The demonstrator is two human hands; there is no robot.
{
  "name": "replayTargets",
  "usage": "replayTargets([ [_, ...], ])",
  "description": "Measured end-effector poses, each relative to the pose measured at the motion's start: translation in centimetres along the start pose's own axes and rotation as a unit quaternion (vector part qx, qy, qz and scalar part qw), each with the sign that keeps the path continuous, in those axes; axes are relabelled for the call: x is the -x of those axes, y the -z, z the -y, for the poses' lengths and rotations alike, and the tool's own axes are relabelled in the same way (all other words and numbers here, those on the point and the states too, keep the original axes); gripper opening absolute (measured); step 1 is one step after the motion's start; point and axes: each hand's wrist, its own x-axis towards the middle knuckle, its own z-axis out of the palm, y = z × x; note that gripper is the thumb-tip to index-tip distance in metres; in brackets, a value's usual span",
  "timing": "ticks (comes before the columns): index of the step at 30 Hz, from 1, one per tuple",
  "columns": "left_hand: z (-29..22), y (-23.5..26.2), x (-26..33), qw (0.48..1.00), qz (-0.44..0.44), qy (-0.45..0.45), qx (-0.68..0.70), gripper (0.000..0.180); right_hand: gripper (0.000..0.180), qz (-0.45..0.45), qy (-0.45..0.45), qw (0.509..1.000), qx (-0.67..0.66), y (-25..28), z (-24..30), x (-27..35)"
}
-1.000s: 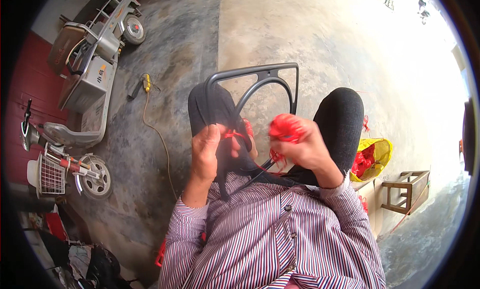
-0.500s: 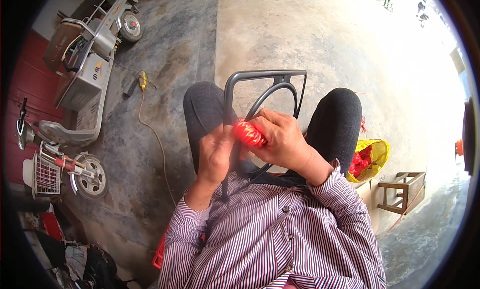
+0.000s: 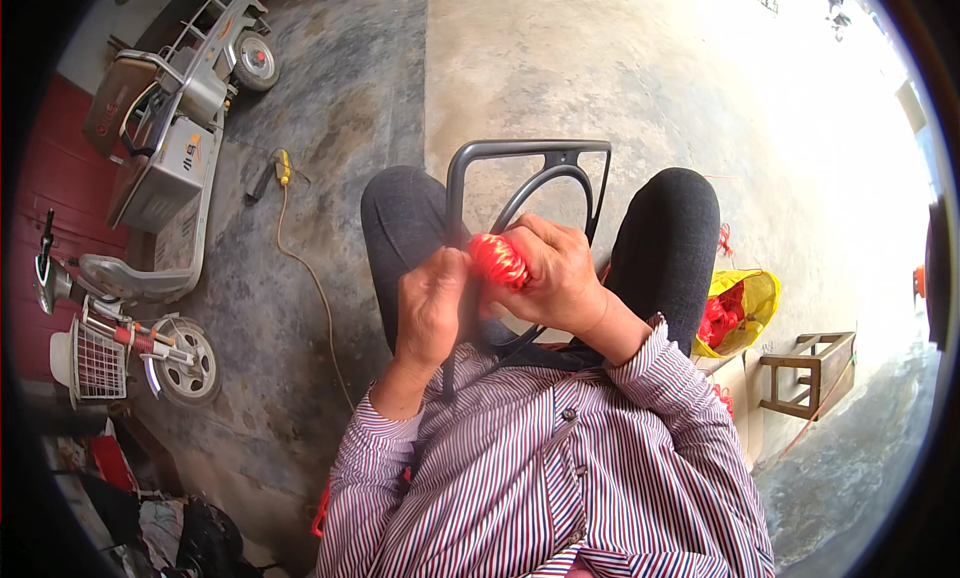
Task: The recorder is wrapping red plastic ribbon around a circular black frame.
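A coiled bundle of shiny red cord (image 3: 499, 261) is in my right hand (image 3: 560, 278), whose fingers wrap round it. My left hand (image 3: 432, 306) is closed just left of the bundle, beside the left bar of a dark metal frame (image 3: 530, 149). What its fingers pinch is hidden. The frame, which has a curved inner hoop, stands between my knees in front of my body. Both hands are over its near part, and its lower end is partly covered by my hands and shirt.
Right of my knee are a yellow bag (image 3: 765, 303) with red material inside and a small wooden stool (image 3: 815, 373). A cable (image 3: 318, 278) with a yellow connector lies on the concrete floor at left. Farther left stand a grey three-wheeled vehicle (image 3: 165, 168) and a scooter with a white basket (image 3: 97, 358).
The red bundle has turned slightly in my right hand. My left hand stays closed by the frame's bar. The view has shifted a little.
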Motion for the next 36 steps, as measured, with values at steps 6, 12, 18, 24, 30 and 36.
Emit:
replayTargets([
  [6,0.0,-0.3,0.4,1.0,-0.025,0.006,0.017,0.047,0.023,-0.049,-0.151,0.978,-0.133,-0.9,-1.1,1.3],
  [12,0.1,0.0,0.4,0.999,-0.024,0.001,0.023,0.036,0.014,0.094,-0.366,0.805,-0.458,0.1,1.0,1.7],
  [18,0.2,-0.4,0.8,0.999,-0.046,-0.004,0.006,0.014,0.011,0.082,-0.418,0.783,-0.454,0.5,-0.1,2.2],
  [24,1.0,-0.8,0.5,0.978,-0.091,-0.08,-0.167,0.01,0.025,0.113,-0.356,0.825,-0.425,2.4,2.6,0.4],
  [30,0.7,-0.7,0.4,0.993,-0.058,-0.048,-0.086,0.012,0.025,0.059,-0.386,0.815,-0.428,2.2,1.9,0.0],
  [36,0.0,0.0,0.6,0.998,-0.06,0.01,-0.019,0.015,0.042,0.054,-0.424,0.71,-0.559,4.1,0.5,1.1],
])
